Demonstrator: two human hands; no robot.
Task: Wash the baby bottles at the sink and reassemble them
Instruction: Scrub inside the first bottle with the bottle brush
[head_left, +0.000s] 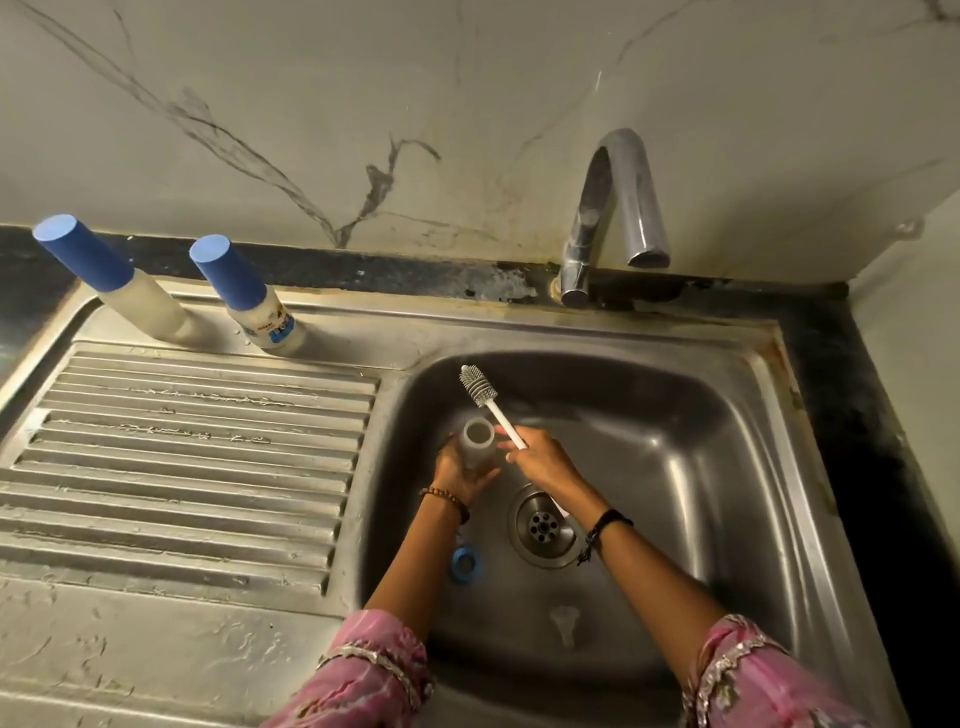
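Three baby bottles in all: two capped bottles, one (111, 280) and another (249, 301), stand upright at ten o'clock on the back ledge of the steel sink (810, 467), side by side but apart; the third, an open bottle (477, 441), sits uncapped in the left hand (462, 470), fingers wrapped round its body, above the basin; the right hand (540, 457) clasps one white brush (491, 402) by the handle, bristles pointing to eleven o'clock, just beside the bottle's mouth; one blue ring (467, 564) lies on the basin floor at seven o'clock from the drain (544, 525); one clear teat (565, 623) lies at six o'clock; one tap (618, 208) arches at twelve; the ribbed drainboard (182, 467) spreads at nine o'clock.
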